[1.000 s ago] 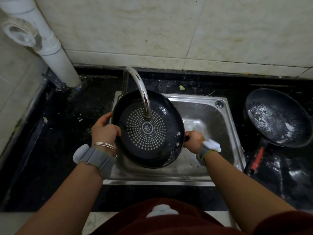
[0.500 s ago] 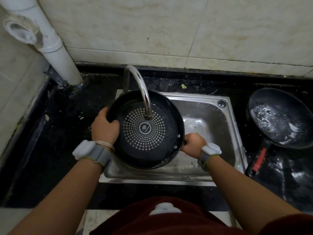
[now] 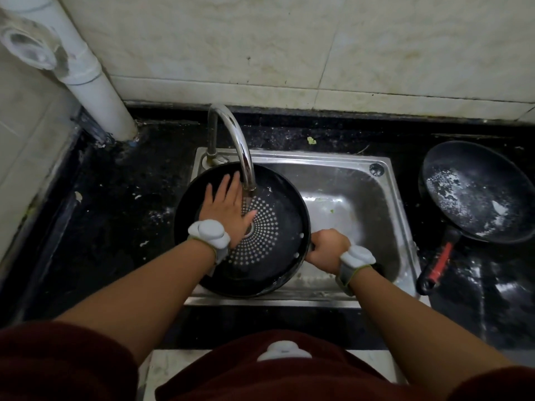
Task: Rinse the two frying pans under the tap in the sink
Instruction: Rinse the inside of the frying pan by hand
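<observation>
**Pan under the tap, one hand flat on it**

The pan (image 3: 275,241) sits in the left half of the sink (image 3: 362,198), covering that side and reaching over the sink's front edge. The face turned up to the camera is black with a round field of pale dots. The left hand (image 3: 228,209) lies flat on this face, fingers straight and spread apart, pointing to the back of the sink, with the thumb out to the right over the dots. The right hand (image 3: 327,250) is at the pan's right edge, over the middle of the sink, its fingers curled tight round the pan's handle, which the fist hides. The tap (image 3: 240,146) rises from the sink's back left corner and arches forward. Its mouth is just above the pan beside the left fingertips, and a thin stream seems to fall from it.

Each wrist wears a grey band with a white pod. Small green scraps lie on the bare sink floor.

The second pan (image 3: 474,192) lies on the black counter (image 3: 115,198) right of the sink, apart from it, streaked with white residue, its red and black handle (image 3: 437,264) pointing toward the person. A white pipe (image 3: 95,91) stands left of and behind the sink. A tiled wall (image 3: 289,53) runs behind it.
</observation>
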Action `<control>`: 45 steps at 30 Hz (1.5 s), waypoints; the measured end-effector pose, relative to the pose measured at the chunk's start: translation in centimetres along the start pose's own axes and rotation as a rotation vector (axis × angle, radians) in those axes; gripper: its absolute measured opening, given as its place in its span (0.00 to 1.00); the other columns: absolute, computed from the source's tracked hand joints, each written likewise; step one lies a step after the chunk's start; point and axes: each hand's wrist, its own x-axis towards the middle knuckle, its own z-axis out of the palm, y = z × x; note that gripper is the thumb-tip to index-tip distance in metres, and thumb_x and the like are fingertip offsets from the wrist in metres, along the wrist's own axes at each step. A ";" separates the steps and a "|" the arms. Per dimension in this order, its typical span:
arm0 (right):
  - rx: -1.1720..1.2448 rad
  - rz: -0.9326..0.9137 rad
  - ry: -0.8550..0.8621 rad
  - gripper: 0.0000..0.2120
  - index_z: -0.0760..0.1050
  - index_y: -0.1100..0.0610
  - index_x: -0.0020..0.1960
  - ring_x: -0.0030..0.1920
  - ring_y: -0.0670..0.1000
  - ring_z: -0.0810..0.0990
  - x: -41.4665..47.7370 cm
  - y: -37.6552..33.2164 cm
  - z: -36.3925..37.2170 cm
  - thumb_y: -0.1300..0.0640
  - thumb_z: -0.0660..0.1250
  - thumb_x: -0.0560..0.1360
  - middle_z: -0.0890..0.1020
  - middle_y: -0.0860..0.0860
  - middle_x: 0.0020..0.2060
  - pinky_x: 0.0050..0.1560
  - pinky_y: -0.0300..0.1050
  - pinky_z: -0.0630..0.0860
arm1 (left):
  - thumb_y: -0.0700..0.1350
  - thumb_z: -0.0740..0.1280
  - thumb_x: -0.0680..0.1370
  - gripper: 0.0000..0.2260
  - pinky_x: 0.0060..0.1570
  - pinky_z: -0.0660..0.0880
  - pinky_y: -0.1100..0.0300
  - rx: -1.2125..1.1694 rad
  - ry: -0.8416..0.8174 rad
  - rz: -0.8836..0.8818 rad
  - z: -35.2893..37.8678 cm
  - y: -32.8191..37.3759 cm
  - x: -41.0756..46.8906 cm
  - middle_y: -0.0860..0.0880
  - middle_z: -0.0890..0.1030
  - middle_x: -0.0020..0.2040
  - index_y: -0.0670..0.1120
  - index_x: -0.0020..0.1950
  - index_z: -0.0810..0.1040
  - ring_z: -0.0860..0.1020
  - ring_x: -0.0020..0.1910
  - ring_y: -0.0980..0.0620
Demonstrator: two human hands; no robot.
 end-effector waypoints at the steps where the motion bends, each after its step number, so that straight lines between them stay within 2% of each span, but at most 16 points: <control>1: -0.008 -0.017 0.002 0.18 0.64 0.52 0.28 0.36 0.54 0.73 0.0 -0.2 0.0 0.48 0.63 0.74 0.75 0.52 0.32 0.38 0.40 0.69 | 0.63 0.45 0.78 0.33 0.73 0.42 0.40 -0.006 -0.004 -0.016 -0.2 0.6 0.0 0.46 0.45 0.78 0.45 0.77 0.46 0.43 0.77 0.44; 6: 0.015 -0.035 -0.013 0.20 0.64 0.51 0.27 0.34 0.52 0.72 0.1 -0.6 -0.3 0.44 0.64 0.74 0.72 0.48 0.28 0.38 0.40 0.70 | 0.63 0.34 0.71 0.38 0.74 0.42 0.44 0.127 -0.101 0.475 1.8 4.2 -1.9 0.47 0.50 0.78 0.48 0.77 0.47 0.47 0.78 0.46; 10: 0.022 0.014 0.007 0.17 0.66 0.52 0.28 0.35 0.53 0.74 0.1 0.2 -0.6 0.48 0.63 0.73 0.75 0.50 0.30 0.37 0.40 0.70 | 0.64 0.36 0.73 0.36 0.74 0.44 0.46 0.050 -0.024 0.211 1.0 -0.5 0.8 0.47 0.49 0.79 0.49 0.77 0.48 0.48 0.77 0.44; 13: 0.000 0.019 0.005 0.16 0.66 0.52 0.29 0.35 0.53 0.74 0.1 0.3 -0.7 0.49 0.62 0.73 0.74 0.49 0.29 0.37 0.40 0.70 | 0.63 0.45 0.77 0.34 0.74 0.43 0.48 0.019 -0.035 0.150 0.9 -1.3 0.4 0.44 0.47 0.78 0.43 0.77 0.50 0.45 0.77 0.45; 18: -0.081 -0.041 -0.010 0.17 0.66 0.51 0.29 0.37 0.54 0.76 0.0 -0.2 -0.6 0.46 0.60 0.74 0.79 0.51 0.34 0.41 0.43 0.76 | 0.63 0.49 0.75 0.31 0.68 0.60 0.41 0.182 -0.001 0.552 3.0 0.7 -0.7 0.46 0.68 0.72 0.48 0.73 0.64 0.67 0.71 0.44; 20: -0.108 -0.042 0.003 0.17 0.67 0.51 0.31 0.37 0.54 0.75 0.0 -0.2 -0.8 0.45 0.59 0.75 0.78 0.51 0.35 0.41 0.42 0.75 | 0.64 0.46 0.75 0.32 0.70 0.59 0.42 0.142 -0.019 0.428 1.9 -0.5 0.4 0.46 0.62 0.76 0.50 0.76 0.57 0.62 0.74 0.45; 23: -0.097 -0.031 0.012 0.17 0.65 0.50 0.29 0.37 0.53 0.74 0.1 -0.2 -1.2 0.46 0.60 0.75 0.76 0.49 0.34 0.39 0.40 0.70 | 0.66 0.33 0.69 0.41 0.74 0.43 0.48 -0.004 -0.040 0.201 1.2 -1.6 1.4 0.45 0.46 0.79 0.45 0.77 0.45 0.45 0.78 0.47; 26: -0.053 -0.007 0.005 0.16 0.66 0.50 0.29 0.36 0.53 0.76 0.0 -0.3 -1.2 0.46 0.60 0.74 0.78 0.49 0.33 0.37 0.40 0.71 | 0.68 0.33 0.68 0.42 0.73 0.39 0.41 0.015 -0.073 0.198 1.0 0.8 0.3 0.44 0.42 0.78 0.46 0.77 0.42 0.43 0.77 0.41; 28: -0.036 0.003 0.011 0.16 0.67 0.50 0.31 0.37 0.53 0.77 -0.2 -0.6 -1.0 0.45 0.59 0.74 0.80 0.50 0.35 0.38 0.41 0.73 | 0.67 0.40 0.73 0.37 0.71 0.44 0.35 0.088 -0.056 0.329 2.1 2.6 -0.5 0.42 0.45 0.78 0.49 0.77 0.47 0.47 0.76 0.37; 30: -0.029 0.003 0.033 0.13 0.71 0.49 0.35 0.39 0.53 0.78 -0.5 -0.7 -0.9 0.45 0.59 0.75 0.82 0.50 0.38 0.40 0.41 0.74 | 0.63 0.47 0.74 0.31 0.66 0.58 0.31 0.175 -0.019 0.495 2.9 3.2 -0.7 0.44 0.61 0.76 0.51 0.74 0.61 0.61 0.74 0.41; 32: -0.024 0.009 0.044 0.12 0.74 0.49 0.39 0.41 0.53 0.79 -0.5 -0.6 -1.2 0.44 0.59 0.75 0.83 0.50 0.40 0.41 0.41 0.75 | 0.61 0.50 0.75 0.28 0.61 0.66 0.31 0.194 0.050 0.489 1.9 2.5 0.4 0.46 0.67 0.73 0.52 0.72 0.64 0.66 0.72 0.43; 35: 0.043 0.048 0.044 0.16 0.69 0.50 0.32 0.38 0.54 0.79 -0.6 -0.2 -1.8 0.44 0.61 0.75 0.79 0.49 0.33 0.38 0.41 0.73 | 0.63 0.45 0.77 0.33 0.73 0.45 0.38 -0.016 0.006 0.184 0.2 0.6 2.6 0.46 0.45 0.78 0.49 0.77 0.46 0.47 0.77 0.43; 37: 0.091 0.071 0.047 0.18 0.67 0.49 0.29 0.35 0.53 0.77 -0.7 0.0 -1.9 0.45 0.61 0.75 0.76 0.47 0.30 0.36 0.40 0.72 | 0.64 0.41 0.75 0.35 0.73 0.38 0.42 -0.049 0.021 0.095 -0.4 0.6 3.0 0.46 0.40 0.78 0.47 0.77 0.41 0.41 0.77 0.44; 39: 0.118 0.086 0.038 0.18 0.67 0.49 0.28 0.35 0.53 0.78 -0.8 0.0 -1.7 0.44 0.61 0.74 0.76 0.47 0.29 0.36 0.40 0.74 | 0.65 0.43 0.76 0.35 0.74 0.45 0.38 -0.026 0.012 0.219 -0.2 1.3 2.3 0.46 0.43 0.78 0.46 0.77 0.44 0.44 0.77 0.43; 42: 0.135 0.115 0.036 0.19 0.67 0.48 0.27 0.35 0.53 0.78 -0.8 0.5 -0.9 0.43 0.62 0.74 0.75 0.46 0.27 0.37 0.40 0.73 | 0.61 0.48 0.77 0.27 0.64 0.67 0.36 0.186 -0.031 0.708 1.2 2.0 0.8 0.48 0.67 0.73 0.51 0.72 0.66 0.64 0.73 0.43; 45: 0.157 0.163 0.050 0.19 0.68 0.49 0.28 0.35 0.53 0.77 -0.7 1.2 -0.4 0.42 0.62 0.74 0.73 0.45 0.26 0.32 0.39 0.69 | 0.57 0.50 0.76 0.23 0.61 0.70 0.40 0.322 -0.119 0.775 0.7 1.5 0.5 0.52 0.73 0.69 0.55 0.68 0.71 0.72 0.68 0.47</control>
